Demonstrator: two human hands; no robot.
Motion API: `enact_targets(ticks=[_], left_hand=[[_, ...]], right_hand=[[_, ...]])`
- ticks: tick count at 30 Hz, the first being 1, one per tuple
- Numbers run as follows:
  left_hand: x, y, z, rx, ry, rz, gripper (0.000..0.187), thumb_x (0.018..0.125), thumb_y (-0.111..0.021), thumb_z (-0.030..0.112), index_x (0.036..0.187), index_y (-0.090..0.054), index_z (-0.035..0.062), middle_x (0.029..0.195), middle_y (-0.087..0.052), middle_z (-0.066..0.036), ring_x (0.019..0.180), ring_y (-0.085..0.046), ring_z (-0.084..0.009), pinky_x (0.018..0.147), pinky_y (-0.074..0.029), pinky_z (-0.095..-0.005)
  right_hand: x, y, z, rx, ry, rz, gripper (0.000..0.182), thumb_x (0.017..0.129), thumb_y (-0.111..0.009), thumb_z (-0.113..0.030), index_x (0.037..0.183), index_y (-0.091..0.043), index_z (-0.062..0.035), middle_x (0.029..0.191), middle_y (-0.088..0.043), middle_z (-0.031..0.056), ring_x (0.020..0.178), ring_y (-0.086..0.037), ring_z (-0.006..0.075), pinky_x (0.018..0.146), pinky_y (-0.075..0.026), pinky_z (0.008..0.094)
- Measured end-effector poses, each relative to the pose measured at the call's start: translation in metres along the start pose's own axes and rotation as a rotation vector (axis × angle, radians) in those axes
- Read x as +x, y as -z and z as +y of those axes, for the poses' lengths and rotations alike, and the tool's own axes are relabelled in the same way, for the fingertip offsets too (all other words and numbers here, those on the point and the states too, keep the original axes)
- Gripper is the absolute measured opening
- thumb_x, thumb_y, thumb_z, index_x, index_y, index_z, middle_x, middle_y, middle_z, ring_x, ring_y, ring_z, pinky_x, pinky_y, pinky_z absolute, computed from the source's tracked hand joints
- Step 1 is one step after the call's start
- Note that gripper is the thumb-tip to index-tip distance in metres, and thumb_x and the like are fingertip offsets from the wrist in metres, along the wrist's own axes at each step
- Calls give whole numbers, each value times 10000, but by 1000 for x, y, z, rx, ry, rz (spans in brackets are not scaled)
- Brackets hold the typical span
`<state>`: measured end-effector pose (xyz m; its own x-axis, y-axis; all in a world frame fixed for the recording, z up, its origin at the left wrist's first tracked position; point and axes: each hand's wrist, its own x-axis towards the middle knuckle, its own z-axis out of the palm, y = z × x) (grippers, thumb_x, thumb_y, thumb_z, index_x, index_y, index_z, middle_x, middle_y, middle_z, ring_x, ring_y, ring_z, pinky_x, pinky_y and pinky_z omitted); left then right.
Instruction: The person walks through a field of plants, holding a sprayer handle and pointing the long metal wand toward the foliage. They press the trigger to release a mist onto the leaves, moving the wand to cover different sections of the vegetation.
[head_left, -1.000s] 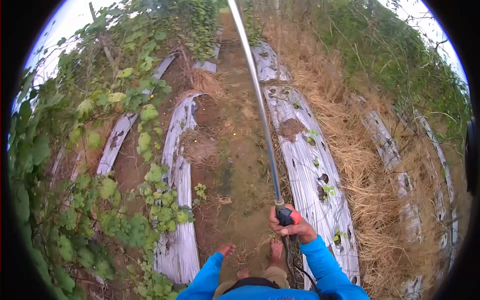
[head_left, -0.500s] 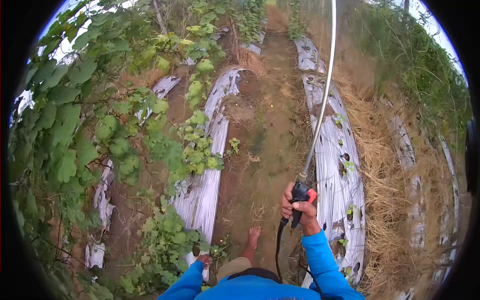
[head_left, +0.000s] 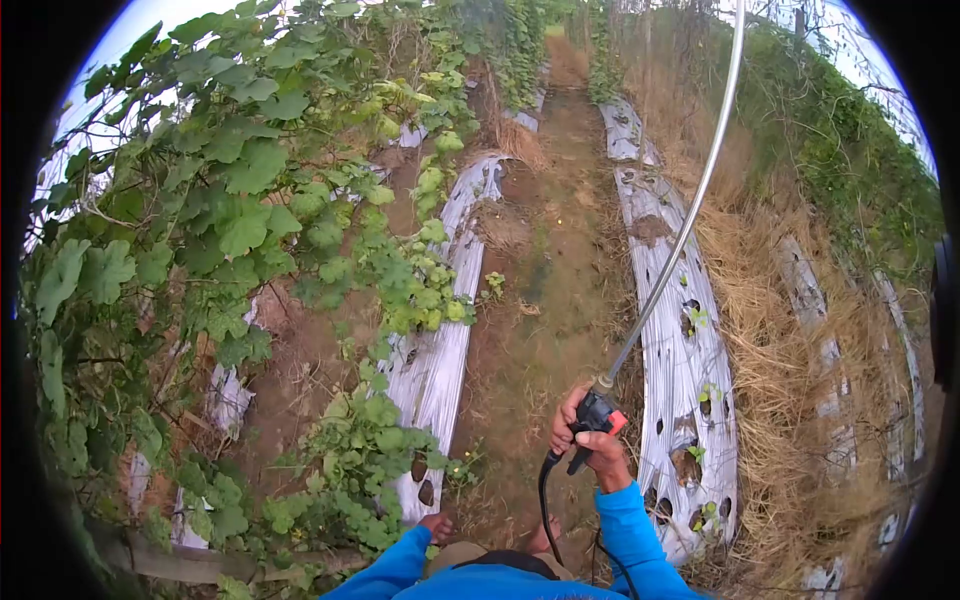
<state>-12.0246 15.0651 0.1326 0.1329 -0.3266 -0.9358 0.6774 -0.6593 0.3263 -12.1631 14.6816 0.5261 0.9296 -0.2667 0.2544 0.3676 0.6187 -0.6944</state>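
Two blue sleeves (head_left: 630,525) are noted nearest the body, with at least one bare foot (head_left: 545,535) partly seen between them. The left hand (head_left: 436,527) is held low beside the edge of the left plastic strip; whether it is wide or narrow cannot be told. One black handle (head_left: 600,412), fitted with one red part (head_left: 617,421), is gripped by the right hand (head_left: 588,438) — fingers are wrapped round it, over the dirt path (head_left: 565,290). One black hose (head_left: 543,495) is attached below the handle. From its upper end one long metal wand (head_left: 690,220) is extended forward and to the right, above the right plastic strip (head_left: 660,370), and is cut off by the top of the view.

The path is flanked by two pale strips, the right one and the left plastic strip (head_left: 440,385). At least four small green seedlings (head_left: 706,397) are counted along the right strip. Beyond it, dry straw (head_left: 765,380) is spread, and at least two narrower strips (head_left: 803,285) are partly covered. Broad-leaved vines (head_left: 250,220) are massed on the left — further greenery (head_left: 850,150) is seen far right.
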Motion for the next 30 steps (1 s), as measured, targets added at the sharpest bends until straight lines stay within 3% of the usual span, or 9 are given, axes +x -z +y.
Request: enact_targets(ticks=[5,6,7,8,12,16,18,19,30], left_hand=[[4,28,-46,116,-30,38,418,877,-514,532,934,-593,126,665,-544,22,479,-437,-88,401,-286,-266],[26,53,-65,-57,-56,-247,313,867,-533,433,929,-603,134,672,-541,29,514,-450,-85,426,-293,-248],[-48,16,-49,76,-110,111,201,843,-538,328,862,-595,136,637,-508,33,467,-407,-87,420,-262,-233],[-58,19,-65,-42,-240,54,168,825,-540,294,810,-588,134,585,-457,44,424,-357,-83,403,-216,-236],[-68,52,-133,-19,-61,35,156,822,-503,257,797,-592,131,529,-391,57,410,-313,-60,389,-183,-254],[-90,84,-231,14,-54,-55,276,845,-516,403,799,-591,142,557,-456,37,413,-373,-86,386,-237,-271],[-123,81,-264,185,-8,227,377,826,-515,508,821,-616,145,619,-550,14,463,-461,-123,421,-320,-292],[-118,91,-282,149,81,153,428,812,-497,541,846,-643,140,732,-627,-10,534,-530,-151,486,-390,-323],[-173,46,-448,59,-99,144,312,777,-565,424,923,-640,159,786,-618,18,582,-526,-103,508,-374,-317]], right_hand=[[-51,-73,51,-67,-89,-79,453,664,-735,-261,936,-419,-84,785,-465,68,723,-494,181,705,-428,356],[-61,-91,59,-60,-101,-73,453,664,-735,-261,936,-419,-84,785,-465,68,723,-494,181,705,-428,356],[-72,-110,66,-67,-105,-86,457,666,-737,-273,930,-418,-80,775,-460,67,710,-485,177,687,-420,348],[-81,-125,73,-78,-108,-107,462,667,-740,-285,924,-417,-76,766,-454,67,697,-477,174,670,-412,341],[-115,-172,94,-55,-143,-188,459,684,-740,-306,906,-415,-69,749,-443,66,670,-456,163,628,-392,314],[-152,-215,99,-82,-142,-125,459,701,-740,-327,897,-415,-68,719,-428,58,626,-427,142,560,-359,288],[-175,-237,97,-97,-223,-115,441,684,-773,-281,896,-447,-72,708,-427,11,633,-426,104,560,-376,270],[-188,-243,101,-77,-215,-149,445,683,-777,-254,914,-445,-69,708,-434,11,630,-432,103,561,-377,265],[-428,-281,170,94,-250,81,317,718,-647,-178,902,-411,-72,672,-408,64,578,-436,174,525,-393,322]])
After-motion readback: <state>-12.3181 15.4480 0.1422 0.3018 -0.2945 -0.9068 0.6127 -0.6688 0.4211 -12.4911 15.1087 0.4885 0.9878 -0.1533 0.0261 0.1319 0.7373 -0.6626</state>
